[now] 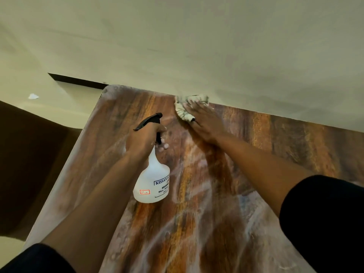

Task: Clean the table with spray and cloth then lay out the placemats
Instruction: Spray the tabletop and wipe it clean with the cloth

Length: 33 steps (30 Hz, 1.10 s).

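Two tools in play, both ours: cloth (186,111) sits at the far edge of the table (256,138), right up against the wall (197,46), with our right hand (202,123) flat on top of it, fingers straight and spread, pressing it down. Cloth edge is blurred, so we read that as mid-wipe. Our left hand (146,137) grips the neck of the spray bottle (152,180), fingers curled round under the black trigger head, nozzle pointing toward the far left corner; the bottle hangs above the tabletop, not resting on it as far as we can tell. Table surface shows pale streaky film over the wood grain across most of the near and left area, so we judge we're in the cleaning step, well short of done. No placemats in view. Next move, as we see it: drag the cloth back across the streaked zones, near side and left edge, with firm flat pressure, respraying where it's dry. Bottle then needs parking somewhere off the table before the mats go down. Floor (59,103) beyond the left corner has a small white scrap (33,96) on it.
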Each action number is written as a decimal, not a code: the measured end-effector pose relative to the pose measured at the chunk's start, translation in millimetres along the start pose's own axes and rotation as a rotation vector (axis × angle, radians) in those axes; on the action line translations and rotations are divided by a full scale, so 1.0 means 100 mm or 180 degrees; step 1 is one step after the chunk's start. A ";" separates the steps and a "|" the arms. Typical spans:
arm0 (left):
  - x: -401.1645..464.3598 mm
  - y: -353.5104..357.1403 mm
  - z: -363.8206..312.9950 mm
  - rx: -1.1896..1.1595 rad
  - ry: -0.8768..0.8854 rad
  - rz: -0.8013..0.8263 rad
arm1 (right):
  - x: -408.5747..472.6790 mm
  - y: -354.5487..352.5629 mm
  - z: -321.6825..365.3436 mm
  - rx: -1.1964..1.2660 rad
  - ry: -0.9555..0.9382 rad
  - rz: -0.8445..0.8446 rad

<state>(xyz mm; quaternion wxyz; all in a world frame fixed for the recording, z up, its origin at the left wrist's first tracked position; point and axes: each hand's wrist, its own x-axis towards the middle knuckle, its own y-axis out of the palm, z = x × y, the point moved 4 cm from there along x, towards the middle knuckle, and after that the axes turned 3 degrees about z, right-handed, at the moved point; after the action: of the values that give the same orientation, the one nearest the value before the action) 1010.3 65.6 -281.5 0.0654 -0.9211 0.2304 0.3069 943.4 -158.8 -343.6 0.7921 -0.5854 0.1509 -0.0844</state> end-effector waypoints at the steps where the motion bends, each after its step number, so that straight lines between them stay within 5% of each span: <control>1: -0.01 -0.04 -0.01 -0.0040 0.0011 -0.0015 | -0.05 -0.02 -0.10 0.0040 0.0315 -0.0173; 4: -0.04 -0.15 -0.02 -0.0131 0.0008 -0.0084 | -0.08 0.04 -0.12 0.0364 0.1580 -0.0505; 7: -0.06 -0.30 -0.01 -0.0208 -0.0050 -0.0143 | 0.12 0.06 0.23 0.0527 0.2171 -0.0478; 17: -0.05 -0.71 -0.02 -0.0195 -0.0191 -0.0368 | 0.69 0.21 1.13 -0.0068 -0.0300 0.0201; 19: -0.06 -0.75 -0.04 -0.0197 -0.0174 -0.0378 | 0.74 0.17 0.97 -0.0186 -0.0308 0.0174; 25: -0.17 -0.88 -0.18 -0.0377 -0.0047 -0.0195 | 0.92 0.18 1.19 0.0346 0.1123 -0.0189; 28: -0.17 -1.01 -0.26 -0.0356 0.0077 -0.0286 | 1.05 0.26 1.64 0.0391 0.0688 -0.0062; 33: -0.13 -1.26 -0.31 -0.0435 0.0106 -0.0630 | 1.14 0.39 2.19 -0.0070 -0.0957 0.0302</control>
<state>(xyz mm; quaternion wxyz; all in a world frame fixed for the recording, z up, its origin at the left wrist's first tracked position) 1075.9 174.2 -251.3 0.0286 -0.9466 0.1180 0.2985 1122.3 14.8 -338.2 0.8024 -0.5923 0.0590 0.0432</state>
